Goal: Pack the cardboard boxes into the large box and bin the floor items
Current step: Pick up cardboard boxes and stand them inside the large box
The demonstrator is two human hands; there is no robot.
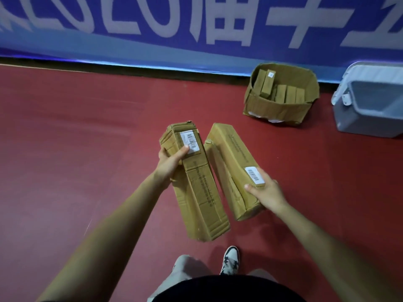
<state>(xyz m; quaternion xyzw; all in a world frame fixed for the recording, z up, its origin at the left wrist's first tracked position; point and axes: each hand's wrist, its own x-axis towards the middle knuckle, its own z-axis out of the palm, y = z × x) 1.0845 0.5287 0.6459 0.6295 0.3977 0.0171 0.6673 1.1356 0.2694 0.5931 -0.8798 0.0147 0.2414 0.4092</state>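
At frame centre your left hand (172,162) grips the left cardboard box (200,192); your right hand (265,191) grips the right cardboard box (233,162). Carry both 2 to the large box (277,109), upper right, and stand them upright beside the packed boxes (290,94).

A left hand (169,163) and right hand (265,191) each grip a long cardboard box (197,186), (234,168) above red floor (65,138); large box (281,93) and grey bin (370,101) stand far right.

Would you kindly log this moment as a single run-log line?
left hand: grips left box | right hand: grips right box | large box: partly filled | bin: right of it
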